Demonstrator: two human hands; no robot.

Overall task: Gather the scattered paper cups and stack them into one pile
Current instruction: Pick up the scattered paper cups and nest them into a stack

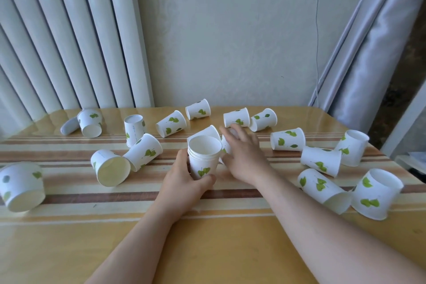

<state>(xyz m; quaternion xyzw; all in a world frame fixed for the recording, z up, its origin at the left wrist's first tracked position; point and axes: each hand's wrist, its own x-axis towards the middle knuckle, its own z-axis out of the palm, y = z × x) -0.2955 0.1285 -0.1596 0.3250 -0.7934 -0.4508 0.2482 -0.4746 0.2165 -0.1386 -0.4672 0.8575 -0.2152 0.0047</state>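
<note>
White paper cups with green leaf prints lie scattered over the table. My left hand grips an upright stack of nested cups at the table's middle. My right hand reaches just right of the stack, its fingers spread over a cup lying on its side, mostly hidden under the hand. Another tipped cup lies right behind the stack. Whether the right hand's fingers close on the cup cannot be told.
Several cups lie to the left, along the back and at the right. One cup sits at the left edge. A grey object lies at the back left. Wall, radiator and curtain stand behind.
</note>
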